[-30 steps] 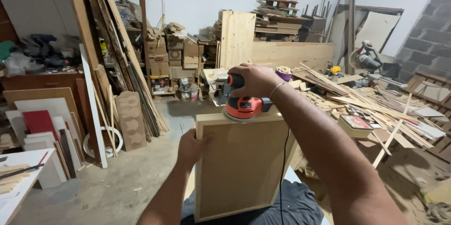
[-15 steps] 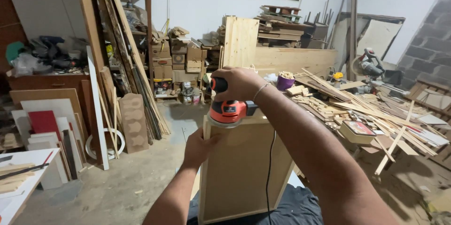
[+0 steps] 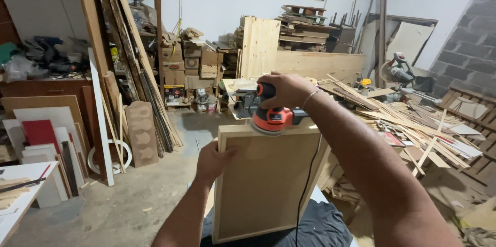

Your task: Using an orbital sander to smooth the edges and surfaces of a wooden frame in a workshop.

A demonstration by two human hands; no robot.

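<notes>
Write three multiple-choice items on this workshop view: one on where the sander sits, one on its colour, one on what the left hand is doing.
1. Where does the sander sit?
A. On the top edge of the upright wooden panel
B. On the floor
C. On the white table at the left

2. What colour is the sander's body?
A. Blue and white
B. Orange-red and black
C. Green

3. What is the left hand doing?
A. Hanging free in the air
B. Holding a pencil
C. Gripping the panel's left edge

Answers:
1. A, as the right hand presses it onto the panel's top edge.
2. B, as orange-red housing shows under a black grip.
3. C, as its fingers wrap the left side of the frame.
</notes>
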